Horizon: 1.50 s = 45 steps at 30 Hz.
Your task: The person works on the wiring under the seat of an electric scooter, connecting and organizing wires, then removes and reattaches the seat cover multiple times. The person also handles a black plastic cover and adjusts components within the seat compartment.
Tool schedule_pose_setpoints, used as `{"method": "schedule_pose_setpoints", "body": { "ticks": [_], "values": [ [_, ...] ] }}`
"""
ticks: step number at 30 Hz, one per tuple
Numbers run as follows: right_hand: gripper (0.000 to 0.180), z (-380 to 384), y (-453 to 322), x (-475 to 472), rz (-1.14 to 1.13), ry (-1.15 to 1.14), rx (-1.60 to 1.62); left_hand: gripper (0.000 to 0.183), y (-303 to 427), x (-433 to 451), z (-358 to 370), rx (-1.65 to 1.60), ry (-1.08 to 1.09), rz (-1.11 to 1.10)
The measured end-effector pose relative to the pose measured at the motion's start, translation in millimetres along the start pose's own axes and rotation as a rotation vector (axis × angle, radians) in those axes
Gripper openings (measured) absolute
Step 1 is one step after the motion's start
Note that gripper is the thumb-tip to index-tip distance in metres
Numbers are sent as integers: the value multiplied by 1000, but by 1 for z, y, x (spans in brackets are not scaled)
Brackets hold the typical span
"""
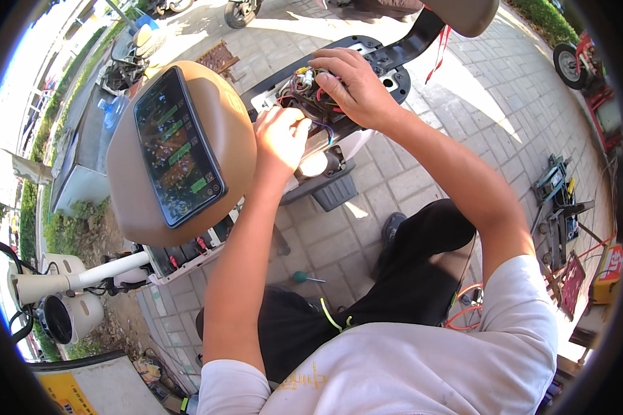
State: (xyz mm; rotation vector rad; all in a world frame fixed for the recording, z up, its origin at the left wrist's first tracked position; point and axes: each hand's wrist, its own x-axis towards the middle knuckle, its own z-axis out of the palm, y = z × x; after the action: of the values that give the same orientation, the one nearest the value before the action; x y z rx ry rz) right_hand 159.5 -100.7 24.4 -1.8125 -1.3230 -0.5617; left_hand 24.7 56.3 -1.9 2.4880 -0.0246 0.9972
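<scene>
A tangle of coloured wires with connectors (307,83) lies in the open rear body of an electric scooter (263,99). My left hand (280,137) is at the near-left side of this tangle, thumb and index finger pinched together. A thin blue wire (328,130) runs from those fingertips and curves down to the right. Over the far-right side of the wires is my right hand (361,88), its fingers spread and bent. What its fingertips touch is hidden. Left of my hands, the brown scooter seat (239,140) carries a dark-screened tablet or phone (179,148).
A screwdriver with a green handle (301,277) lies on the paving between my feet. The backrest on a black bracket (415,39) rises beyond my right hand. Tools (555,187) lie at the right, near an orange-red hose (462,316). A large water bottle (115,110) stands at the left.
</scene>
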Motion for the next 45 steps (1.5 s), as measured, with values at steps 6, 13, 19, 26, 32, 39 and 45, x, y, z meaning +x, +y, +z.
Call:
{"method": "schedule_pose_setpoints", "body": {
  "ticks": [6,13,19,26,32,39,45],
  "values": [
    [51,15,7,4,-264,-301,-455,22,4,-13,0,-161,-95,141],
    [57,16,17,-7,-199,-551,-321,23,17,-29,-15,42,-183,131],
    [40,-32,-25,-22,162,-98,-40,21,22,-15,-8,-94,-104,13],
    [35,-24,-38,-69,39,-287,-223,14,32,6,11,-101,-133,-157],
    [24,-20,-25,-73,-89,-148,-400,32,46,15,29,95,-69,-400],
    [36,-47,-16,-74,-152,-178,-190,31,33,-20,0,-160,-118,-120],
    [49,-35,-24,-77,-235,-218,-163,44,15,-1,9,57,-26,256]
  ]
}}
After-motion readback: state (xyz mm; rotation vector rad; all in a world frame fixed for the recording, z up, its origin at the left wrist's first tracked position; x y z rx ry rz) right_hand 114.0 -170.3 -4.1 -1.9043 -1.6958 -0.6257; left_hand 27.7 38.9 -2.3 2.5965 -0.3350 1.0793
